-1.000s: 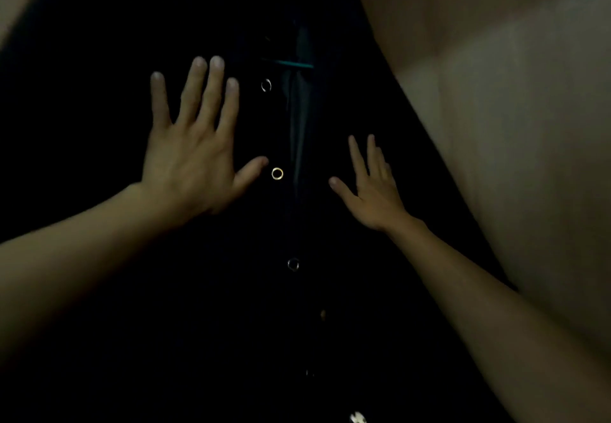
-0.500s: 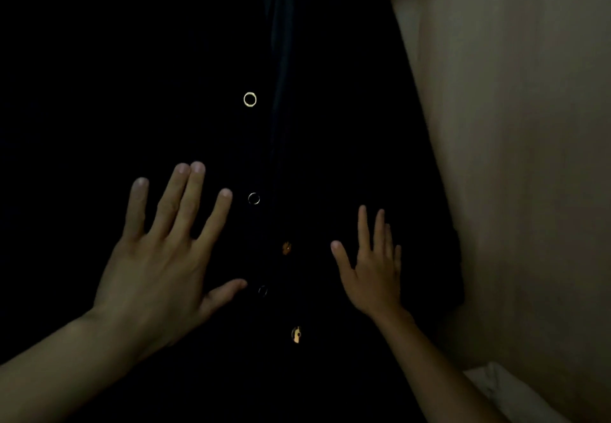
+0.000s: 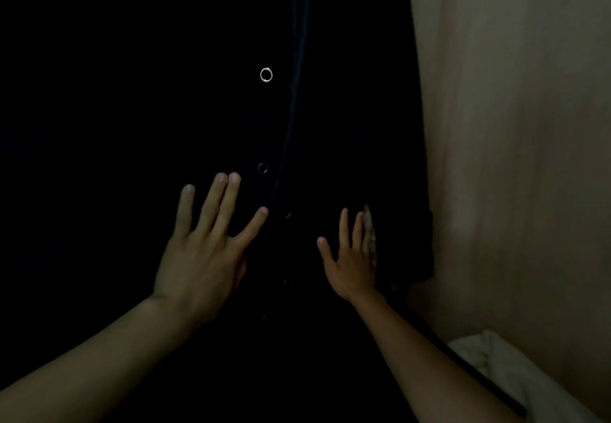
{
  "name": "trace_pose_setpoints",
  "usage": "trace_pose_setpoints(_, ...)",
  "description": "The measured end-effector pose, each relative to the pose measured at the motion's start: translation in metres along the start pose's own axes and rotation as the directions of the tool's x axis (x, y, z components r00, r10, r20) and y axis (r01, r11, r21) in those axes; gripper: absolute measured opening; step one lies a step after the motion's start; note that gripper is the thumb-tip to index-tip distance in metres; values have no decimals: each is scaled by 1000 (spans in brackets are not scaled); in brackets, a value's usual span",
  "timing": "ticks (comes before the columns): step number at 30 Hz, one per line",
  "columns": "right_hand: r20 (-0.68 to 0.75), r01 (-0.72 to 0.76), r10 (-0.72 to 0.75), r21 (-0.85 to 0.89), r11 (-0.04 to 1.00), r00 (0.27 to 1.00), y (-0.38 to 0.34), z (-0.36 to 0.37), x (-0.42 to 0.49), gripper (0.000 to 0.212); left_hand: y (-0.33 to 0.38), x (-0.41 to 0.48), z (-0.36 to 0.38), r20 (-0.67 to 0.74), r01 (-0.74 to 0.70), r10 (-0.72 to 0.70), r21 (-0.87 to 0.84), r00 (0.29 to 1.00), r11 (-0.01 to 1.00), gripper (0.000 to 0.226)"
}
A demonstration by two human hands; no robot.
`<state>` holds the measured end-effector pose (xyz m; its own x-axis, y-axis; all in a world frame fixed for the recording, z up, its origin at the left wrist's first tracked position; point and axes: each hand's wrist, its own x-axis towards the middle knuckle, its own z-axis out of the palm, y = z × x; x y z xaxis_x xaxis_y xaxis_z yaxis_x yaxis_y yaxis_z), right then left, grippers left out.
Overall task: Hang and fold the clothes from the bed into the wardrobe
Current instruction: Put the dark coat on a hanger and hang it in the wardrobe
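Observation:
A black garment (image 3: 347, 125) with a row of round metal snaps (image 3: 266, 75) hangs in the dark wardrobe and fills most of the head view. My left hand (image 3: 205, 257) lies flat on its left front panel, fingers straight and spread. My right hand (image 3: 352, 260) lies flat on the right panel, fingers straight and close together. Neither hand holds anything. The top of the garment and its hanger are out of view.
The wardrobe's pale wooden side wall (image 3: 512, 158) stands close on the right. A piece of white cloth (image 3: 502, 366) lies at the bottom right. Everything left of the garment is too dark to make out.
Both hands slid down the front of the garment, staying flat. The view tilted downward, so the teal hanger left the top edge and the white cloth appeared at bottom right.

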<state>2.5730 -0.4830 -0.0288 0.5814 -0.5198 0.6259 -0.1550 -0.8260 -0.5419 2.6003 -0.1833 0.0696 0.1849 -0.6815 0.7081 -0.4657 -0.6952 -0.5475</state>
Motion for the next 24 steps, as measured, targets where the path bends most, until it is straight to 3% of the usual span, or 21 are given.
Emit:
trace_pose_setpoints(2,47,-5,8,-65,998,999,16,-1,-31,78,20,-22,2,-1,-21,21,-123,1000,992,82)
trace_pose_setpoints(5,85,-87,98,-128,988,992,38,-3,-77,83,53,-59,11,115,-70,97,-222,989,973,107)
trace_pose_setpoints(8,125,-151,180,-210,966,976,43,-6,-98,85,70,-86,28,250,-127,191,-253,949,959,127)
trace_pose_setpoints(12,235,-154,225,-287,945,946,25,-9,-96,85,66,-90,41,395,-58,138,-208,908,976,139)
trace_pose_setpoints(18,384,-136,253,-305,942,888,10,-12,-116,83,71,-88,38,440,-40,67,-70,895,997,124)
trace_pose_setpoints(24,449,-124,231,-255,959,863,3,-21,-141,82,83,-89,19,429,-4,60,-130,901,992,115)
